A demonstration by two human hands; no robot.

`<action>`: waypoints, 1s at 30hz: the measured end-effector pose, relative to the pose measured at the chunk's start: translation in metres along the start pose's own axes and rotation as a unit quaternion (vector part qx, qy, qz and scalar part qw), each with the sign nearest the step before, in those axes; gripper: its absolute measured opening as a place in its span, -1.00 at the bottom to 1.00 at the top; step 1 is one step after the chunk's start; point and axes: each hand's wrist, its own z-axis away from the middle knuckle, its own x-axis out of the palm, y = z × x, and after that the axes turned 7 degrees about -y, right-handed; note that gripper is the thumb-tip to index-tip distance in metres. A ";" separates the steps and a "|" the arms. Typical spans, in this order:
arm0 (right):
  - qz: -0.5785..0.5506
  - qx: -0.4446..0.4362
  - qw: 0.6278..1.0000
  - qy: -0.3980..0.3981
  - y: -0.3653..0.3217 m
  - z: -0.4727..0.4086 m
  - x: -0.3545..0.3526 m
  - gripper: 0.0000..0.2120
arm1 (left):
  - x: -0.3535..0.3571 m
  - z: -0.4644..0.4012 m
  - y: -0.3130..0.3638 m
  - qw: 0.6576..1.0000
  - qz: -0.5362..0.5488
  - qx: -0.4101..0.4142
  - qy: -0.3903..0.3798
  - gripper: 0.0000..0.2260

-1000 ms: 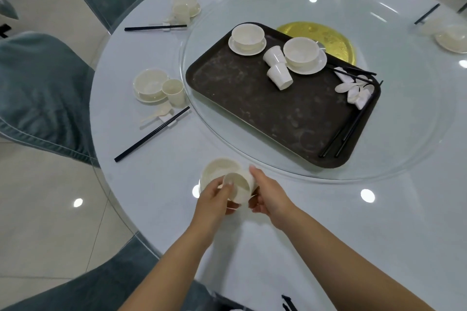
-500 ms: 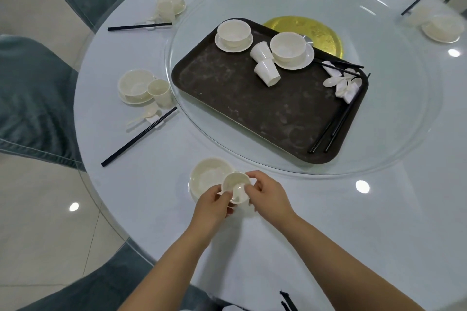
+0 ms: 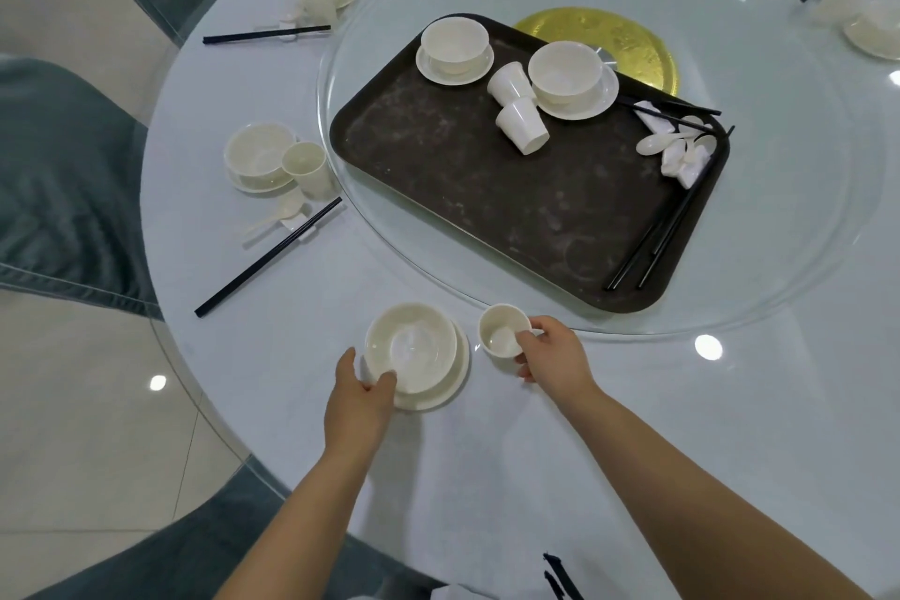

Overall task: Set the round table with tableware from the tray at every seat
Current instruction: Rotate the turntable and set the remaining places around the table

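The right hand's fingers [image 3: 528, 337] curl round a small white cup [image 3: 504, 330], gripping it upright just to the right of the near bowl [image 3: 411, 346]. The left hand's fingers [image 3: 384, 380] pinch that bowl's near-left rim, thumb on the outer side; the bowl sits in a saucer [image 3: 450, 387] on the desk [image 3: 487, 477]. The right hand [image 3: 553, 356] and left hand [image 3: 358, 400] are apart, one on each side of the bowl. Beyond the bowl, on a glass turntable [image 3: 779, 210], lies a dark tray [image 3: 487, 190] holding two more bowls on saucers, two tipped cups [image 3: 518, 112], white spoons [image 3: 677, 151] and black chopsticks [image 3: 652, 244]. To the bowl's far left stands a finished place setting [image 3: 272, 161] with chopsticks beside it.
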 end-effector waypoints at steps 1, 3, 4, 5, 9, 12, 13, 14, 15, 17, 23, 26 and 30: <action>-0.013 0.003 1.000 -0.003 -0.001 -0.001 0.001 -0.86 | 0.001 -0.001 -0.001 1.000 -0.001 -0.005 -0.013 -0.39; -0.040 0.008 0.999 -0.011 -0.003 -0.003 0.003 -0.87 | 0.003 -0.002 -0.003 0.999 0.003 -0.003 -0.035 -0.42; -0.053 0.008 0.998 -0.015 -0.004 -0.004 0.004 -0.87 | 0.004 -0.002 -0.004 0.999 0.005 0.002 -0.044 -0.44; -0.066 0.008 0.998 -0.021 -0.005 -0.005 0.005 -0.86 | 0.006 -0.002 -0.004 0.999 0.005 0.007 -0.051 -0.46; -0.110 0.014 0.993 -0.042 -0.003 -0.005 0.006 -0.78 | 0.009 -0.004 -0.004 0.998 0.003 0.017 -0.063 -0.52; -0.119 0.033 0.991 -0.048 0.003 -0.003 0.007 -0.74 | 0.009 -0.005 -0.005 0.998 0.002 0.016 -0.058 -0.58; -0.116 0.040 0.991 -0.048 0.005 -0.002 0.007 -0.73 | 0.008 -0.005 -0.006 0.998 0.003 0.014 -0.056 -0.60; -0.114 0.045 0.991 -0.049 0.008 -0.001 0.007 -0.72 | 0.008 -0.005 -0.007 0.998 0.004 0.011 -0.054 -0.62; -0.112 0.050 0.991 -0.052 0.010 0.000 0.008 -0.70 | 0.008 -0.006 -0.007 0.999 0.002 0.009 -0.052 -0.64; -0.103 0.054 0.991 -0.062 0.016 0.001 0.008 -0.67 | 0.006 -0.008 -0.008 0.999 -0.002 0.008 -0.050 -0.69; -0.076 0.041 0.995 -0.049 0.015 0.003 0.005 -0.60 | -0.003 -0.012 -0.005 0.999 -0.018 0.020 -0.029 -0.65; -0.051 0.009 0.999 0.016 0.007 0.002 -0.003 -0.57 | -0.008 -0.011 0.005 0.999 -0.042 0.023 0.004 -0.55; -0.066 -0.040 0.991 0.107 -0.009 -0.008 -0.030 -0.65 | -0.013 -0.006 0.023 0.996 -0.040 0.050 0.056 -0.45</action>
